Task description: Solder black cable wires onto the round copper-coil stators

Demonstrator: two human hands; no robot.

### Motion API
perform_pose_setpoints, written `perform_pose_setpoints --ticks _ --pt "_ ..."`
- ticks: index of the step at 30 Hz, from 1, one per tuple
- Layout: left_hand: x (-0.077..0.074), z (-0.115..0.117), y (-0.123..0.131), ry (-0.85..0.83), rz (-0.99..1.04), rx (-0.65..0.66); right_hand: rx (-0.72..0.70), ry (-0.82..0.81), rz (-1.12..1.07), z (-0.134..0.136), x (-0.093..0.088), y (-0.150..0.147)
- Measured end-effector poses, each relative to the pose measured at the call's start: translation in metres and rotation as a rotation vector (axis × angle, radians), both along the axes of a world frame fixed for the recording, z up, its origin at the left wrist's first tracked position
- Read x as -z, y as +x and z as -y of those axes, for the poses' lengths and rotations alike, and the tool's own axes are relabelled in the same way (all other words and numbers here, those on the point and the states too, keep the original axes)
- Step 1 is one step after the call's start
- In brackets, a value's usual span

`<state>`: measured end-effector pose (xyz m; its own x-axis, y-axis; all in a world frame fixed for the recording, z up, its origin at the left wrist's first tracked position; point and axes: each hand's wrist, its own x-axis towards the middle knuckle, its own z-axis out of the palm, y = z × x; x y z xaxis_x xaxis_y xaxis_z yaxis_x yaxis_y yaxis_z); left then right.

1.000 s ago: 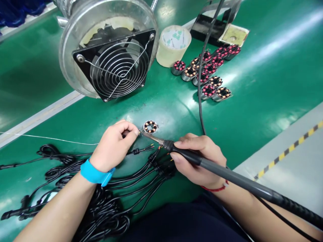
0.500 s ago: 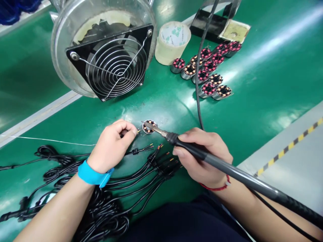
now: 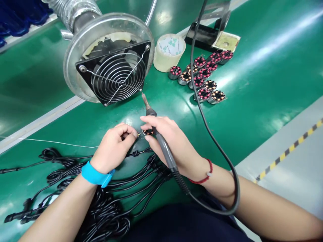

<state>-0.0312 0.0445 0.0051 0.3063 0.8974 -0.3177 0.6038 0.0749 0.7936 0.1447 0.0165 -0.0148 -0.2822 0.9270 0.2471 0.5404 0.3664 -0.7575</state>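
My left hand (image 3: 117,143), with a blue wristband, is closed in a pinch. A small yellow wire end (image 3: 139,134) pokes out at its fingertips, and a thin silvery wire (image 3: 63,143) runs in from the left behind this hand. My right hand (image 3: 171,144) holds a soldering iron (image 3: 164,148) across the palm, its tip pointing away, close below the fan guard. The right thumb and fingertips are at a small round motor stator (image 3: 148,132) with copper windings, partly hidden by them. Whether they grip it I cannot tell.
A fume extractor fan (image 3: 121,80) hangs over the green bench. Behind are a tape roll (image 3: 169,53), several stators (image 3: 203,75) and an iron stand (image 3: 204,37). Black cables (image 3: 108,208) lie coiled at the near left. The iron's cord (image 3: 214,127) loops over my right forearm.
My right hand has moved left to the stator and swung the soldering iron upright, so its tip has left the stator. My left hand keeps its pinch beside it.
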Motion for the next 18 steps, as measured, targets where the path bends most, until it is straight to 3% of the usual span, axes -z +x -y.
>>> perform_pose_setpoints --ticks 6,14,18 --pt "-0.001 0.000 -0.001 -0.012 0.022 -0.025 0.079 0.058 -0.024 0.004 0.007 -0.004" --pt "-0.004 0.003 -0.001 0.004 0.031 -0.037 0.052 0.083 -0.007 0.004 0.010 -0.014" --pt "-0.005 0.006 -0.003 0.144 0.044 -0.005 0.084 0.055 -0.094 0.003 0.012 -0.014"
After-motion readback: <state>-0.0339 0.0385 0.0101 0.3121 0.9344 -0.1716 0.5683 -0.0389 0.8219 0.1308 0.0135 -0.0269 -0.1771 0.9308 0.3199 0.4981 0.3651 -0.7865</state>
